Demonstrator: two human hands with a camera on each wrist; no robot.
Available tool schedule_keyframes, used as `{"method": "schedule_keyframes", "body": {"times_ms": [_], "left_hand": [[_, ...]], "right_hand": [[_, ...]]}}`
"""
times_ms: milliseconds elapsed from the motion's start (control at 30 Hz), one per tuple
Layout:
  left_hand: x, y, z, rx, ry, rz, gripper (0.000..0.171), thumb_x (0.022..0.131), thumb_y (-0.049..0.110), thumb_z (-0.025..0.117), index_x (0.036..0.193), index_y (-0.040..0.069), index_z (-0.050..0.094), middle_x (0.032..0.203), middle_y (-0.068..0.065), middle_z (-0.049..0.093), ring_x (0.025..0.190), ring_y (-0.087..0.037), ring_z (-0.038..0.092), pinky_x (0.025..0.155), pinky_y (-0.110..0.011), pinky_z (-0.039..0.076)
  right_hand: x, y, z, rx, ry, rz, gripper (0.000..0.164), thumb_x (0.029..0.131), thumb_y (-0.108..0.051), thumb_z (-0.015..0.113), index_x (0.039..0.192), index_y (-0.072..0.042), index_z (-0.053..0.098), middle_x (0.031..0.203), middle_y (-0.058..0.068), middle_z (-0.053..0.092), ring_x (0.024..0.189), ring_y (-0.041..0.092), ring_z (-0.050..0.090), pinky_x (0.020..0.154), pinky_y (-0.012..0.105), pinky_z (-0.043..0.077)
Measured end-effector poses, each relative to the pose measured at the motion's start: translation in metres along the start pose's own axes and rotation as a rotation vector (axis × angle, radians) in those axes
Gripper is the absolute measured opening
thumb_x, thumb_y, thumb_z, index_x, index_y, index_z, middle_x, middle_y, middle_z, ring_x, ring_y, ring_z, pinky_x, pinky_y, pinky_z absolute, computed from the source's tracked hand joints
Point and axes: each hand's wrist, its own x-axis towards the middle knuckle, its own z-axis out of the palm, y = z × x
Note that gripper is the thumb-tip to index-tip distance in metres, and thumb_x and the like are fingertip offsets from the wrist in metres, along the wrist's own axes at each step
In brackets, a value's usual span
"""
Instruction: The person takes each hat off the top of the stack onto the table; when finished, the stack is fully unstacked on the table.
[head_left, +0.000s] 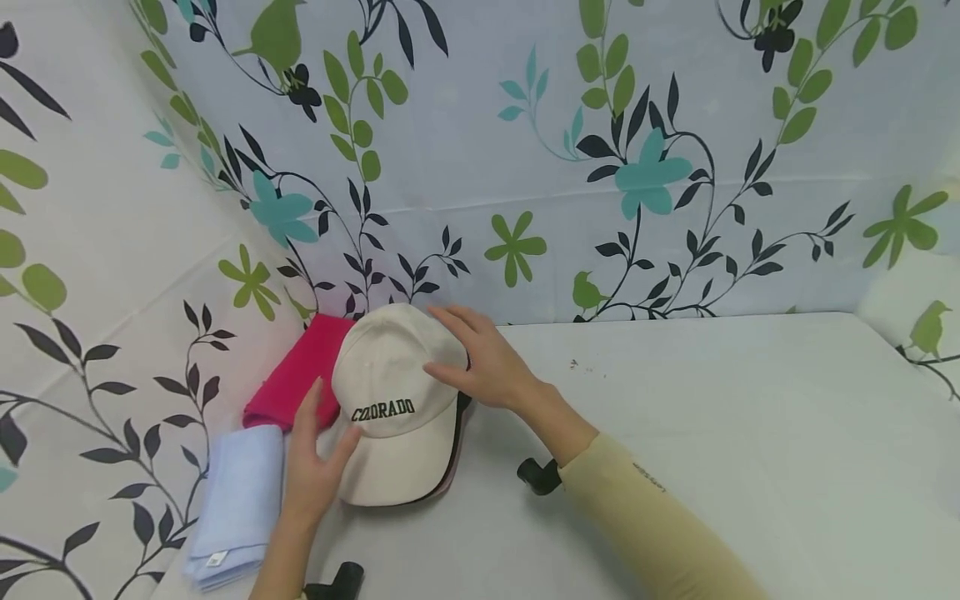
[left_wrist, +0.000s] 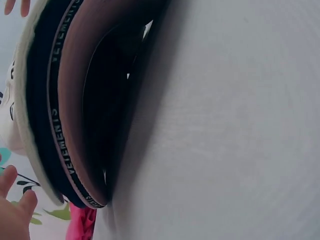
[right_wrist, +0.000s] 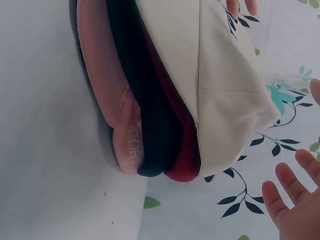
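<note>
A cream baseball cap (head_left: 390, 367) with dark "COLORADO" lettering tops a stack of several nested caps on the white table. Beneath it, the right wrist view shows a red cap (right_wrist: 184, 167), a navy cap (right_wrist: 150, 100) and a pink cap (right_wrist: 97, 65). The pink brim (left_wrist: 72, 100) shows in the left wrist view as well. My left hand (head_left: 311, 462) is at the stack's left side, thumb and fingers spread beside the brim. On the other side my right hand (head_left: 487, 358) has extended fingers at the crown of the cream cap.
Behind the stack on the left lies a folded bright pink cloth (head_left: 292, 383). A folded light blue cloth (head_left: 243, 492) with a white tag is at the table's left edge. The white table (head_left: 712, 417) extends right, and leaf-patterned fabric (head_left: 465, 125) hangs behind it.
</note>
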Motion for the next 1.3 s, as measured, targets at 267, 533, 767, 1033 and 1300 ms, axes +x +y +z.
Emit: {"method": "schedule_keyframes", "body": {"times_ms": [267,533,767,1033,1300], "left_hand": [[-0.004,-0.008,-0.002,-0.01,-0.026,-0.059,0.079,0.093,0.014,0.07,0.16,0.011,0.028,0.16,-0.012,0.032,0.143,-0.033,0.033,0.11,-0.026,0.036],[-0.006,-0.015,-0.002,-0.018,-0.043,-0.1,0.076,0.095,0.014,0.068,0.159,0.009,0.029,0.158,-0.015,0.035,0.136,-0.034,0.041,0.104,-0.027,0.039],[-0.007,-0.02,-0.003,-0.032,-0.054,-0.114,0.073,0.096,0.015,0.068,0.158,0.008,0.031,0.154,-0.015,0.039,0.125,-0.029,0.046,0.098,-0.026,0.041],[-0.009,-0.02,-0.005,-0.052,-0.068,-0.149,0.069,0.096,0.013,0.068,0.156,0.004,0.035,0.147,-0.017,0.045,0.108,-0.02,0.046,0.088,-0.014,0.041],[-0.01,-0.021,-0.007,-0.04,-0.092,-0.187,0.069,0.095,0.015,0.069,0.155,0.007,0.036,0.141,-0.014,0.048,0.103,-0.02,0.049,0.082,-0.013,0.043]], "right_hand": [[0.007,0.004,0.008,0.128,-0.007,0.024,0.069,0.095,-0.027,0.072,0.155,-0.011,0.04,0.151,0.009,0.043,0.134,0.024,0.044,0.106,0.032,0.042],[0.012,0.004,0.015,0.179,0.003,0.056,0.068,0.095,-0.023,0.072,0.153,-0.009,0.042,0.141,0.009,0.052,0.111,0.024,0.057,0.093,0.043,0.051],[0.015,0.001,0.021,0.193,0.003,0.087,0.06,0.095,-0.018,0.072,0.149,-0.007,0.048,0.12,0.008,0.06,0.099,0.02,0.06,0.085,0.035,0.053],[0.018,-0.003,0.025,0.196,-0.022,0.113,0.055,0.095,-0.013,0.07,0.146,-0.004,0.051,0.104,0.006,0.062,0.085,0.017,0.058,0.074,0.024,0.05],[0.018,-0.005,0.028,0.196,-0.033,0.163,0.055,0.094,-0.01,0.071,0.144,0.001,0.05,0.098,0.006,0.06,0.083,0.017,0.058,0.073,0.023,0.05]]}}
